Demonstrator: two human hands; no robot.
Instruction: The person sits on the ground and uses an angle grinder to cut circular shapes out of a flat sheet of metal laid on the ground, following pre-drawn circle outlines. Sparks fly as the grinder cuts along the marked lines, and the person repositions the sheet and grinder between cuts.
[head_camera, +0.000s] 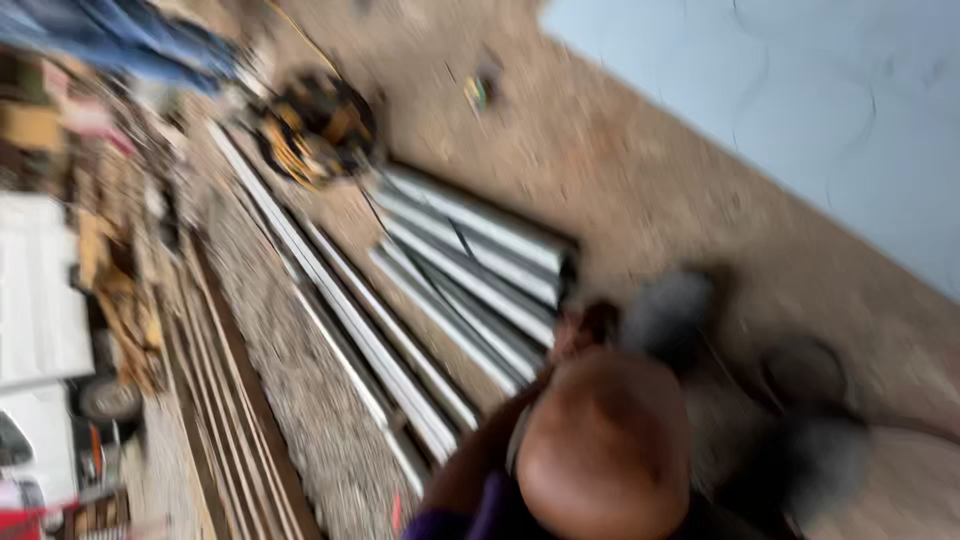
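The frame is heavily blurred by motion. Neither of my hands is in view. Another person crouches at the bottom centre, seen from above as a head (605, 450). Their arm reaches up to a hand (585, 328) at the near end of a bundle of long pale metal strips (470, 265) lying on the dirt floor. What that hand grips cannot be told. Two grey rounded shapes, probably shoes (668, 315), lie beside that person.
More long pale strips (340, 310) and brown wooden slats (225, 390) run diagonally across the floor. A yellow and black tool (315, 125) sits at their far end. A person in blue (120, 40) is at the top left. A pale blue wall (800, 100) fills the upper right, and clutter lines the left edge.
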